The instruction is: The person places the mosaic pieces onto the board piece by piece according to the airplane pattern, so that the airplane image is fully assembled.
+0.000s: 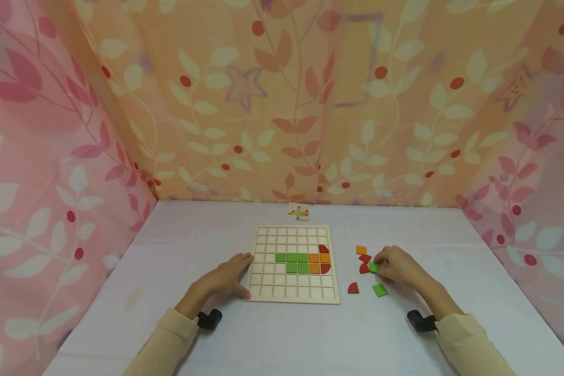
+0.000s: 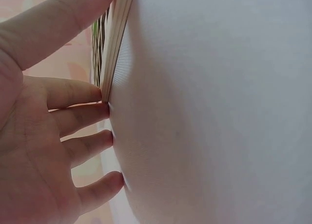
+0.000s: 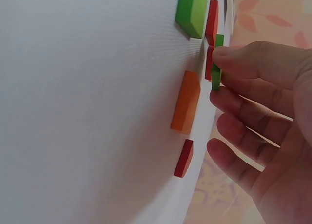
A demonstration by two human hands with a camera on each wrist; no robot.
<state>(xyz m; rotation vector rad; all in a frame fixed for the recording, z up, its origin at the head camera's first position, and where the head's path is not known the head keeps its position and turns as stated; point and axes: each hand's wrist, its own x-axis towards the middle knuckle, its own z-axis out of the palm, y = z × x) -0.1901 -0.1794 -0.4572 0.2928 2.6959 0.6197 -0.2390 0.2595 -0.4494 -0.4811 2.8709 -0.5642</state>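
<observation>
A square wooden grid board [image 1: 268, 292] lies on the white table, with green squares, orange squares and red quarter-circles in some cells. Along its left edge rests my left hand [image 1: 223, 277], thumb by the near corner and fingers spread; in the left wrist view the thumb and fingertips touch the board's side [image 2: 117, 43]. My right hand [image 1: 398, 267] is right of the board, among loose pieces. Between its thumb and fingers it pinches a green square tile [image 3: 217, 63], standing on edge in the right wrist view. Its other fingers bend loosely.
Around the right hand lie an orange tile [image 1: 361, 250], another green tile [image 1: 379, 290] and red quarter-circle pieces, one [image 1: 353, 288] nearer the board. A small pattern card [image 1: 298, 211] lies behind the board. Floral curtains [image 1: 282, 104] close off the back and sides.
</observation>
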